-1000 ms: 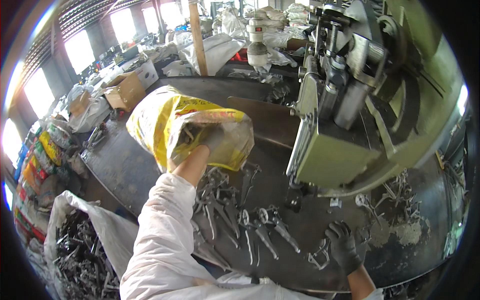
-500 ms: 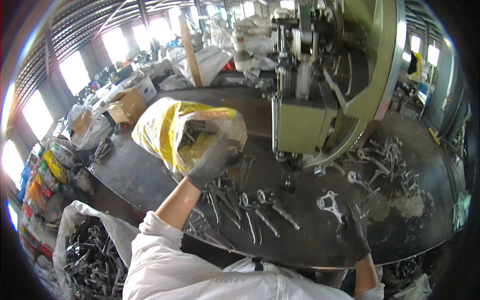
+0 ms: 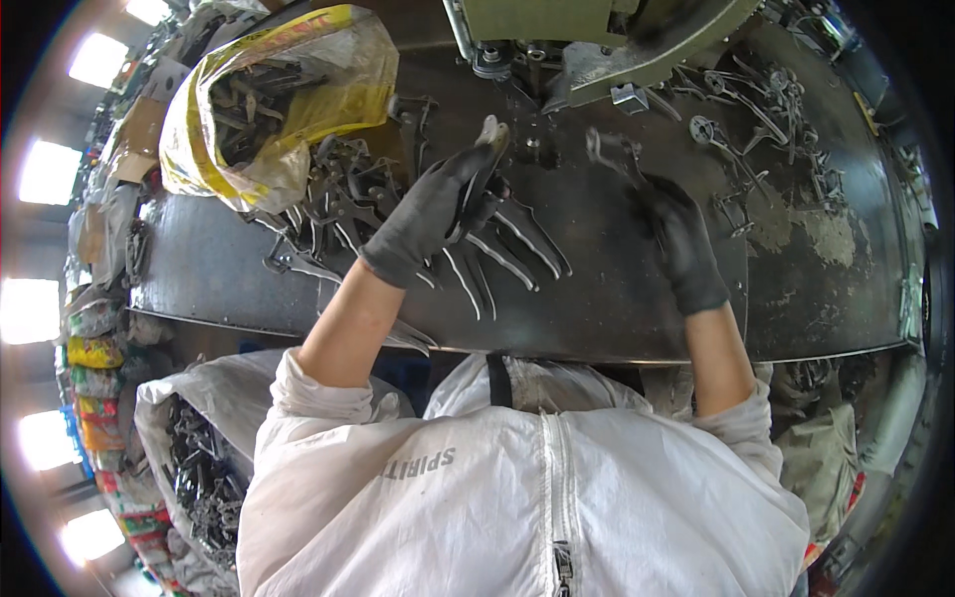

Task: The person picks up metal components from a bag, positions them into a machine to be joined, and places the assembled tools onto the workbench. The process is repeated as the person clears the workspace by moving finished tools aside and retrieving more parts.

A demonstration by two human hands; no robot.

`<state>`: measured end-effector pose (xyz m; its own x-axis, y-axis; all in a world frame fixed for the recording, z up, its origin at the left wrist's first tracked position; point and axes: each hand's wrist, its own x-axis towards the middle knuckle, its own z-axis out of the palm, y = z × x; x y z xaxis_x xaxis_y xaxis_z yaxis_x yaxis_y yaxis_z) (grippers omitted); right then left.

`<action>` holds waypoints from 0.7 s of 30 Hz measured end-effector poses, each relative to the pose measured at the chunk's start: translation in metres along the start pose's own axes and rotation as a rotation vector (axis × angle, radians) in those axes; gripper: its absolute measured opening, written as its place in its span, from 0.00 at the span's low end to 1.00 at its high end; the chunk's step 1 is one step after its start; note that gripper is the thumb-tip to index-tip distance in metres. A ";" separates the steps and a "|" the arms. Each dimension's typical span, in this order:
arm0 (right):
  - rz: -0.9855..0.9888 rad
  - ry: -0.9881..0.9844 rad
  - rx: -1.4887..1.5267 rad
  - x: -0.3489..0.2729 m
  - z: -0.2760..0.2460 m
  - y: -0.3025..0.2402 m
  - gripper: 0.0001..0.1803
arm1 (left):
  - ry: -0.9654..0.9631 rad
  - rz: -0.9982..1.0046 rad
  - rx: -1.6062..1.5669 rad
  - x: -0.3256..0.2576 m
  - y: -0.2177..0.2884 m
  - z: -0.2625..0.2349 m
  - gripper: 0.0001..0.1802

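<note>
Both my hands wear dark grey gloves. My left hand (image 3: 428, 219) is closed around a dark lever-like metal part (image 3: 489, 149) with a rounded, pale tip pointing up and away from me. My right hand (image 3: 681, 239), slightly blurred, grips a silvery metal bracket (image 3: 617, 154) whose far end sticks out toward the middle. On the table below my left hand lie several dark metal handles (image 3: 532, 239) with bright edges. More of them are heaped (image 3: 348, 189) farther left, by a yellow and clear plastic bag (image 3: 353, 104) that holds similar dark parts.
A green press machine (image 3: 537, 22) stands at the far middle, its base fitting (image 3: 532, 149) on the dark table (image 3: 617, 308). Silvery metal parts (image 3: 766, 109) lie scattered at the right. Below the table's left edge, a white sack (image 3: 234, 383) holds black parts.
The view has tilted downward. My left hand has left the bag's mouth and now holds a lever-like part. My right hand has picked up the silvery bracket and brought it inward.
</note>
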<state>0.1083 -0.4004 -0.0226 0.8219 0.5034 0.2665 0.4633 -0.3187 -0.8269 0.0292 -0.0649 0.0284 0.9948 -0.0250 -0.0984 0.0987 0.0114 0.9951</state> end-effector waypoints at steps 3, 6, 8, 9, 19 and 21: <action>0.290 0.138 0.558 0.031 0.030 -0.004 0.22 | 0.023 -0.418 -0.272 0.018 -0.011 0.015 0.23; 0.586 0.169 0.939 0.064 0.050 -0.041 0.21 | 0.012 -0.128 -0.195 0.028 -0.018 0.023 0.25; 0.567 0.143 0.888 0.072 0.061 -0.051 0.22 | -0.072 -0.139 -0.076 0.040 -0.021 0.017 0.24; 0.550 0.121 0.835 0.075 0.065 -0.055 0.22 | -0.067 -0.138 -0.075 0.042 -0.024 0.016 0.24; 0.473 0.005 0.572 0.084 0.073 -0.029 0.23 | -0.113 0.195 0.584 0.078 -0.051 0.014 0.18; 0.427 0.002 0.562 0.088 0.082 -0.037 0.23 | -0.137 0.203 0.498 0.101 -0.122 -0.009 0.15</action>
<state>0.1360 -0.2782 -0.0088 0.8944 0.4254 -0.1381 -0.1411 -0.0247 -0.9897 0.1183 -0.0600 -0.1034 0.9772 -0.2022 0.0654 -0.1509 -0.4439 0.8833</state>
